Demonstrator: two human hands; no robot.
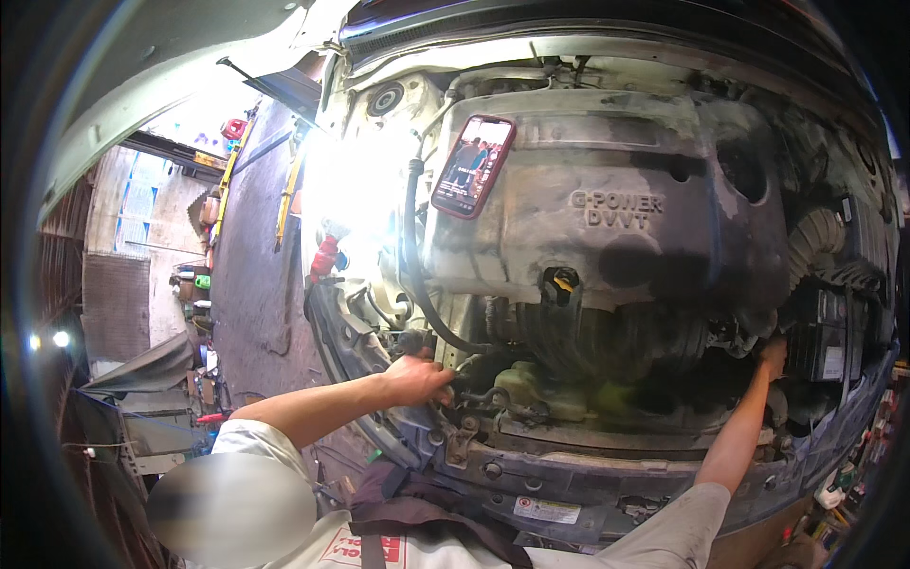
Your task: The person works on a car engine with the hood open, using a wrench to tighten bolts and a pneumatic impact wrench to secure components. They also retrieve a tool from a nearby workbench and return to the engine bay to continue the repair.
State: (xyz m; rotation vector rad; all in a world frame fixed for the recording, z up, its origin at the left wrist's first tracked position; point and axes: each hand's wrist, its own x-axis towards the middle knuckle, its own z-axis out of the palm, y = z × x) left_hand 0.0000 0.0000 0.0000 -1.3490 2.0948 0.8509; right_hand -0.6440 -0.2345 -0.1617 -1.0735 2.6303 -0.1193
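Bare left hand (420,379): fingers curled, grip unclear
Bare right hand (775,357): beside boxy black battery (834,327), can't see fingers
Dusty grey plastic-covered engine (531,248): ahead of us
Under-hood step: probing, we reckon; next needs careful feel

from my head, a fisheye looks down over the near edge of the broad, grey, moulded plastic engine cover (559,232), close, taking it in whole.

And there's a fierce white glare (349,175) blazing on my left! Beyond it stretches dark grey floor (251,284), long yellow bars (288,201) showing, a pale wall (182,204) behind, two small lights (62,339) shining far left, clutter (834,491) crowding my lower right!
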